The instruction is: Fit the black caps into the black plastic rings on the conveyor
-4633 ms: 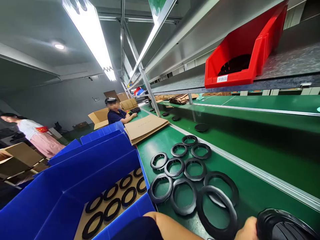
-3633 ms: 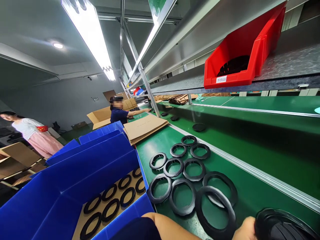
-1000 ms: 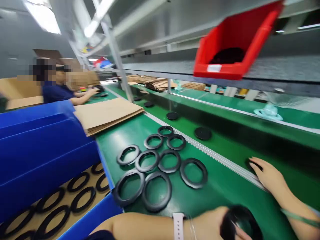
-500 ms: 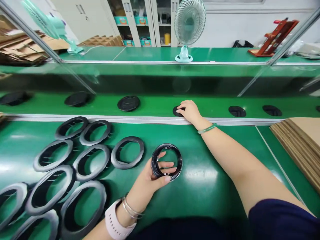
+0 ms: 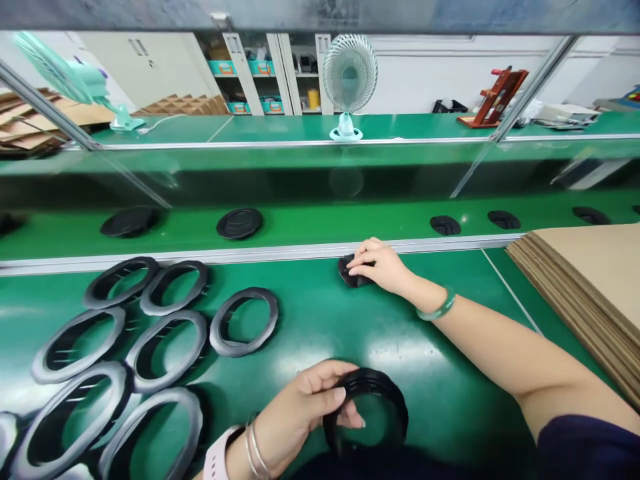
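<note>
The left hand (image 5: 305, 410) reaches in from the lower left, palm turned inward, its thumb pressed on the near face of a black ring (image 5: 375, 380) and its fingers curled behind and through the opening; the grip is closed around the ring's left side. The right arm stretches diagonally from the right edge, elbow bent, and the right hand (image 5: 384, 265) points left with knuckles up, fingertips drawn together on a small black disc (image 5: 354, 279).

Orange labels mark the teal boxes (image 5: 263, 67) in the background cabinet, their print too small to read.

The ring is glossy, thick-walled and tilted, over the near edge of the green worktop (image 5: 310, 333). The disc, dark and partly covered by the fingers, is just on the near side of the metal rail (image 5: 300, 252); whether it touches the worktop is unclear.
</note>
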Demonstrator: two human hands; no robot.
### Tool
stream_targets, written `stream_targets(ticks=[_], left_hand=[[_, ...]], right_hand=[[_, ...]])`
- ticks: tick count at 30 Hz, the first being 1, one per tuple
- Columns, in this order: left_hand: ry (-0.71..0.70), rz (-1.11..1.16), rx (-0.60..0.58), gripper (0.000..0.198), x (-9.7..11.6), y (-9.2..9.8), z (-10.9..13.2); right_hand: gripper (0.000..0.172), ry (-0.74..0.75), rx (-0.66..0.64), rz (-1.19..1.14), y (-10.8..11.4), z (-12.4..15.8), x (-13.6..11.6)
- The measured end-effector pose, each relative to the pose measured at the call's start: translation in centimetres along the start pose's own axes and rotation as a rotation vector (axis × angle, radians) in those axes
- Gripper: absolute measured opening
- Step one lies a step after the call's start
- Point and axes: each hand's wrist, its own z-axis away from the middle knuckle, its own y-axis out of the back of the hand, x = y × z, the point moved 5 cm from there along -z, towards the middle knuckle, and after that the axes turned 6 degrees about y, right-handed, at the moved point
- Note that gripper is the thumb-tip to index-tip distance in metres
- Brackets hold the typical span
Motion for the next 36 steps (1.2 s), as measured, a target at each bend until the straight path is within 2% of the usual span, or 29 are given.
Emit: stream_targets(ticks=[2, 4, 8, 14, 16, 19, 21, 23, 25, 26, 29, 33, 36], left_hand=[[-0.028, 0.032, -0.075, 0.041, -0.2, -0.5, 0.0], [-0.068, 0.034, -0.095, 0.051, 0.0, -0.5, 0.1], [-0.170, -0.035, 0.041, 0.077, 1.0, 0.7, 0.1], [-0.016, 0.151, 0.158, 0.044, 1.1, 2.1, -0.2], [-0.073, 0.143, 0.143, 0.033, 1.4, 2.2, -0.3], [-0.183, 0.060, 0.173, 0.038, 1.9, 2.3, -0.2], [-0.225, 0.001, 0.216, 0.040, 2.2, 2.3, 0.0], [-0.219, 0.000, 0.202, 0.031, 2.5, 2.2, 0.1], [-0.193, 0.007, 0.207, 0.023, 2.7, 2.3, 0.3], [-0.189, -0.020, 0.245, 0.022, 2.7, 2.6, 0.3], [-0.237, -0.217, 0.447, 0.025, 2.8, 3.5, 0.4], [-0.303, -0.316, 0.613, 0.053, 2.5, 3.8, 0.2], [-0.322, -0.294, 0.622, 0.066, 2.4, 3.7, 0.1]], right_hand=[[0.033, -0.054, -0.134, -0.026, -0.7, 1.0, -0.6], [0.033, -0.113, -0.193, -0.044, -1.5, 1.1, -0.6], [0.035, -0.159, -0.196, -0.045, -2.1, 0.5, -0.6], [0.033, -0.182, -0.239, -0.026, -1.3, 0.8, -0.5], [0.032, -0.174, -0.230, -0.021, -1.1, 0.9, -0.3], [0.030, -0.160, -0.194, 0.011, -1.0, 0.8, 0.1], [0.030, -0.167, -0.141, 0.033, -0.7, 0.7, 0.3], [0.030, -0.185, -0.056, 0.016, -0.1, 0.6, 0.0], [0.030, -0.196, 0.050, -0.065, 0.7, 0.7, -1.0], [0.030, -0.186, 0.094, -0.114, 1.0, 0.7, -2.0], [0.030, -0.092, 0.167, -0.216, 1.3, 1.0, -5.8], [0.018, 0.073, 0.089, -0.185, -0.6, 2.1, -10.1], [0.007, 0.174, 0.004, -0.061, -2.6, 3.2, -10.9]])
